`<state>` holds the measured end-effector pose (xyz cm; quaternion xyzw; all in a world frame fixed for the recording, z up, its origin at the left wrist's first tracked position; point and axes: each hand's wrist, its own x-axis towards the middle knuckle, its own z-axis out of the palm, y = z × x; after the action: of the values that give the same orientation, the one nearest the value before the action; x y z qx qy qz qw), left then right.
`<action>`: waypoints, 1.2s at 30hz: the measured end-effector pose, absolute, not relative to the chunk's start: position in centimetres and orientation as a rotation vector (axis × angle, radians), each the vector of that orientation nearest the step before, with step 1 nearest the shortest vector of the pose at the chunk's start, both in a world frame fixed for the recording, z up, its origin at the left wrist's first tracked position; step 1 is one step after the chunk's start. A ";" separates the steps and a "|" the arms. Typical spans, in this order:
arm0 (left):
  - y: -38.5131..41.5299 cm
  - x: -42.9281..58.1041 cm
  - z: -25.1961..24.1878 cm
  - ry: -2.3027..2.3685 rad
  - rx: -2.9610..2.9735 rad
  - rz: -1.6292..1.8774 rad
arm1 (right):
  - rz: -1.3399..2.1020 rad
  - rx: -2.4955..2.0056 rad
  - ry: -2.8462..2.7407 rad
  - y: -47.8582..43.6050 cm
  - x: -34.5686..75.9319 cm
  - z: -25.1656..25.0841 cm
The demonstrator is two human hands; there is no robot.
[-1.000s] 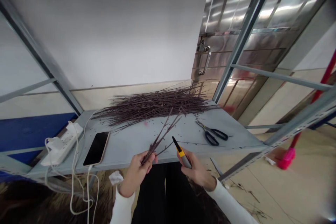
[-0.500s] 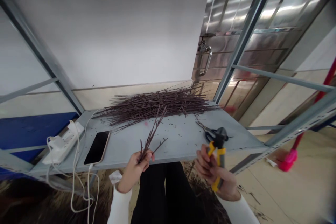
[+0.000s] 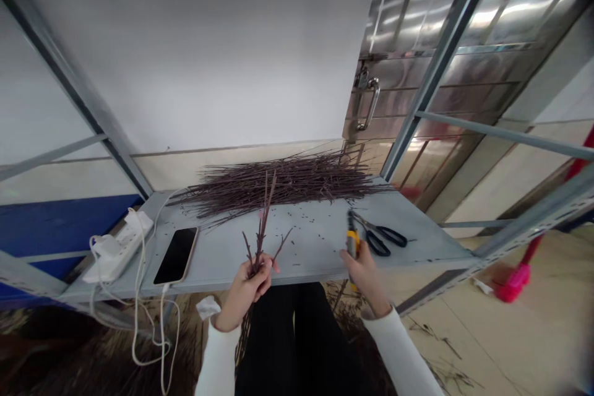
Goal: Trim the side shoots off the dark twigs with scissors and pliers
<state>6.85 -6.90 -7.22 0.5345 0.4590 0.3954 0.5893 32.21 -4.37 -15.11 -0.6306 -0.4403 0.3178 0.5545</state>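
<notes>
My left hand [image 3: 245, 294] is closed around the lower end of a thin dark twig [image 3: 262, 229] with short side shoots, held nearly upright at the near edge of the grey shelf [image 3: 315, 244]. My right hand [image 3: 364, 272] grips yellow-handled cutters [image 3: 351, 238], tip pointing up and away, just left of the black scissors [image 3: 378, 236] lying on the shelf. A big pile of dark twigs [image 3: 283, 182] lies across the back of the shelf.
A phone [image 3: 176, 255] on a white cable and a white power strip [image 3: 116, 247] lie at the shelf's left end. Slanted metal frame bars stand left and right. A steel door [image 3: 417, 43] is at the back right. Twig scraps litter the floor.
The twig swung from leaning right to nearly upright. My right hand moved out to the right with the cutters, then came back up to the shelf edge beside the scissors.
</notes>
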 end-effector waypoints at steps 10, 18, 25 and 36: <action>-6.6 7.0 -7.6 1.109 1.169 0.994 | 0.404 -2.070 -1.523 -0.1 30.0 -15.4; -5.8 7.6 -7.7 1.144 1.202 0.988 | 0.431 -1.753 -1.660 -1.1 27.6 -13.1; -6.0 8.2 -9.8 1.187 1.354 0.941 | 1.074 -0.944 -1.414 -7.0 22.4 -10.3; -8.5 8.6 -10.9 1.329 1.543 0.822 | 1.443 -0.883 -1.101 -6.4 21.2 -12.4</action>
<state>8.55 -8.55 -10.86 0.6257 0.5388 0.3332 0.4553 21.18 -6.40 -12.44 -0.3702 -0.4615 0.6052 0.5326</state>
